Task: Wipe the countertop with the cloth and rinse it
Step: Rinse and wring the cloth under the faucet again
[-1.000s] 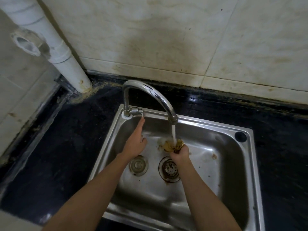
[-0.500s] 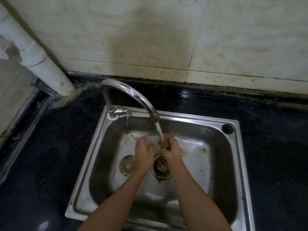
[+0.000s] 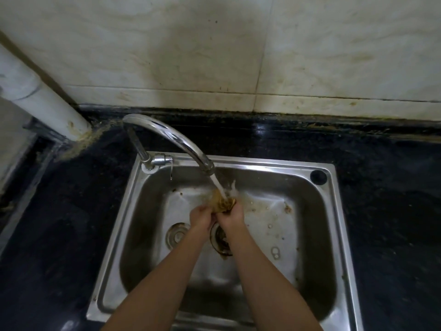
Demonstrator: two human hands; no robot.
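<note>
A wet brownish cloth is bunched up under the stream of water running from the curved chrome tap. My left hand and my right hand are side by side over the steel sink, and both grip the cloth from below. The black countertop surrounds the sink and looks wet and shiny.
A white drain pipe slants down to the counter's back left corner, with brown grime at its foot. Stained tiles form the back wall. The sink floor has a drain strainer, a round plug fitting and scattered debris.
My left hand has come from the tap handle across to the cloth and now grips it together with the right hand. The view has shifted so the sink sits more central.
</note>
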